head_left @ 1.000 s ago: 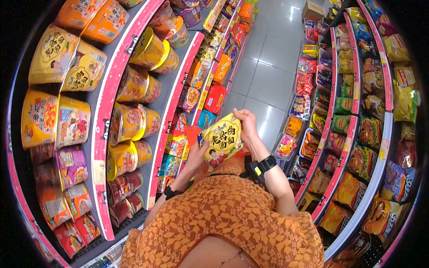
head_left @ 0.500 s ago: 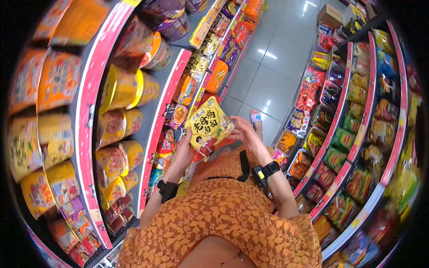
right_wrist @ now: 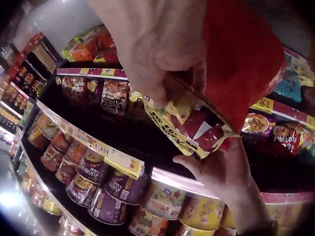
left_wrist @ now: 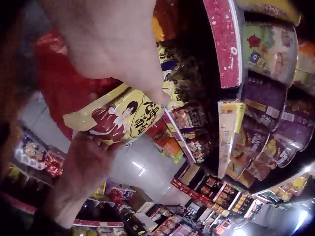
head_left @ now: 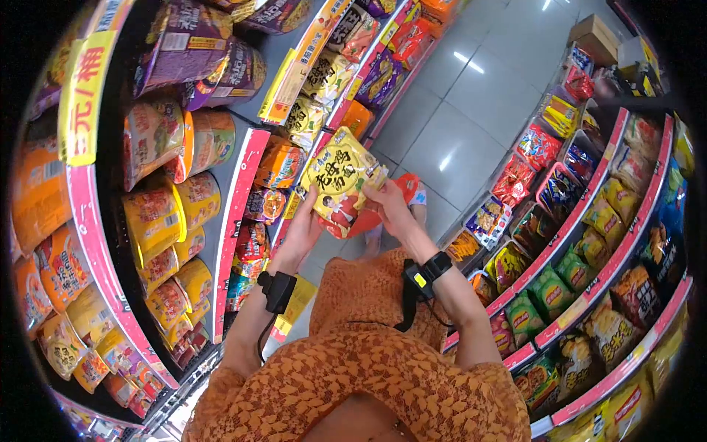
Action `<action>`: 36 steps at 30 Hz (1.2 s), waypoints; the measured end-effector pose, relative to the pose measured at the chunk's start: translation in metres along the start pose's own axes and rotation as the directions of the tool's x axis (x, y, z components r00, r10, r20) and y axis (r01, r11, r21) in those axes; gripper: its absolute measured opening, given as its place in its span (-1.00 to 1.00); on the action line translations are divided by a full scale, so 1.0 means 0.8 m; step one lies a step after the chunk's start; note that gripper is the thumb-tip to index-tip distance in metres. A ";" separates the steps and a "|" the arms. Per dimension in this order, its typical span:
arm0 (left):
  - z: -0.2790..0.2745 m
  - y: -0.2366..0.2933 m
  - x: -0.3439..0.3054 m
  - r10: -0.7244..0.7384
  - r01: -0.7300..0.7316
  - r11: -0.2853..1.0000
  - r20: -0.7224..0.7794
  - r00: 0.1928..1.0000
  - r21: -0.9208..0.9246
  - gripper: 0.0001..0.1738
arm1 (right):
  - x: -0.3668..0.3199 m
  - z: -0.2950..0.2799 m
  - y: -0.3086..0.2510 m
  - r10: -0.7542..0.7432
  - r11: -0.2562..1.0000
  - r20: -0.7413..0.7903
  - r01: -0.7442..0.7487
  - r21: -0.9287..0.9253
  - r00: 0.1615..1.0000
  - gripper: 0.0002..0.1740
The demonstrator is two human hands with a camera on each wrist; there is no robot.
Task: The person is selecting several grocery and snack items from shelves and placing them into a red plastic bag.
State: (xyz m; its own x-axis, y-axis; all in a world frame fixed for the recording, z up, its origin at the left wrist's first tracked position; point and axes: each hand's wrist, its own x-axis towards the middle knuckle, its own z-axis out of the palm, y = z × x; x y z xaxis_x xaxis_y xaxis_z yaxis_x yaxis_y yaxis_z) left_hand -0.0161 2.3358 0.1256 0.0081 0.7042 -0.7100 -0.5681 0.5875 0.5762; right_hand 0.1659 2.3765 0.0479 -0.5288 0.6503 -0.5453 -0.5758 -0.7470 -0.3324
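Observation:
A yellow packet of instant noodles (head_left: pixel 335 173) with dark lettering and a figure in red is held in front of the body, its printed face up. My left hand (head_left: pixel 300 227) grips its lower left edge, thumb on the front. At the right edge, my right hand (head_left: pixel 395 210) pinches the wrapper between thumb and fingers; the right wrist view shows these fingers curled at the packet's end (right_wrist: pixel 182 120). Something red and bag-like (right_wrist: pixel 241 64) hangs below and behind the packet, close to the right hand, mostly hidden in the head view.
On the left, shelves hold noodle tubs (head_left: pixel 151 214) and bagged noodles (head_left: pixel 324 77) behind a pink shelf edge (head_left: pixel 239 214). Snack bags (head_left: pixel 549 291) fill the curved shelves on the right. Between them runs a grey tiled aisle (head_left: pixel 456 110), with a cardboard box (head_left: pixel 595 38) at its far end.
The right hand has come down from the packet's upper corner, loosened, and now pinches its right edge. The left hand keeps its hold. The view has turned and moved along the shelves.

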 end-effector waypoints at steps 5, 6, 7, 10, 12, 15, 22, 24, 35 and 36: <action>0.002 -0.002 0.035 -0.015 0.016 1.000 -0.095 0.995 0.014 -0.43 | 0.045 -0.020 -0.012 -0.023 0.998 -0.010 0.022 -0.054 1.000 -0.62; -0.004 -0.006 0.043 -0.011 0.015 0.999 -0.094 0.995 0.039 -0.43 | 0.051 -0.025 -0.010 -0.020 0.997 -0.007 0.019 -0.073 1.000 -0.60; -0.014 -0.013 0.051 -0.007 0.013 0.998 -0.092 0.996 0.061 -0.43 | 0.057 -0.030 -0.009 -0.017 0.995 -0.005 0.016 -0.095 1.000 -0.58; -0.033 -0.022 0.066 0.001 0.006 0.998 -0.110 0.994 0.060 -0.42 | 0.073 -0.033 -0.004 -0.002 0.993 -0.010 0.001 -0.116 1.000 -0.54; -0.034 -0.017 0.070 -0.005 0.009 0.999 -0.094 0.996 0.039 -0.42 | 0.081 -0.034 -0.001 0.007 0.995 0.004 -0.007 -0.097 1.000 -0.53; -0.054 -0.021 0.080 0.021 -0.013 0.998 -0.131 0.991 0.058 -0.42 | 0.089 -0.029 -0.002 0.027 0.998 0.046 -0.024 -0.064 0.999 -0.50; -0.083 -0.018 0.096 0.049 -0.046 0.999 -0.106 0.993 0.028 -0.48 | 0.102 -0.019 0.006 0.023 0.997 0.034 -0.020 -0.073 0.999 -0.51; -0.082 -0.012 0.095 0.053 -0.049 0.998 -0.101 0.993 0.037 -0.47 | 0.110 -0.019 0.010 0.028 0.997 0.039 -0.025 -0.077 0.999 -0.49; -0.152 -0.040 0.033 -0.008 0.030 0.997 -0.274 0.962 0.076 -0.44 | 0.184 -0.021 0.023 -0.058 0.985 -0.072 0.046 -0.166 0.996 -0.57; -0.151 -0.043 0.025 -0.021 0.044 0.996 -0.289 0.957 0.072 -0.44 | 0.194 -0.010 0.026 -0.098 0.975 -0.034 0.089 -0.204 0.995 -0.57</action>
State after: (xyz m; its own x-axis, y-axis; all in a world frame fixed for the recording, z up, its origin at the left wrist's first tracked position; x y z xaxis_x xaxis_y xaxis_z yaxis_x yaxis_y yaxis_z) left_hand -0.0958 2.2819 0.0427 -0.2180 0.5462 -0.8088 -0.5066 0.6450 0.5722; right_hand 0.0769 2.4611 -0.0498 -0.4485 0.7151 -0.5362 -0.4813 -0.6987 -0.5293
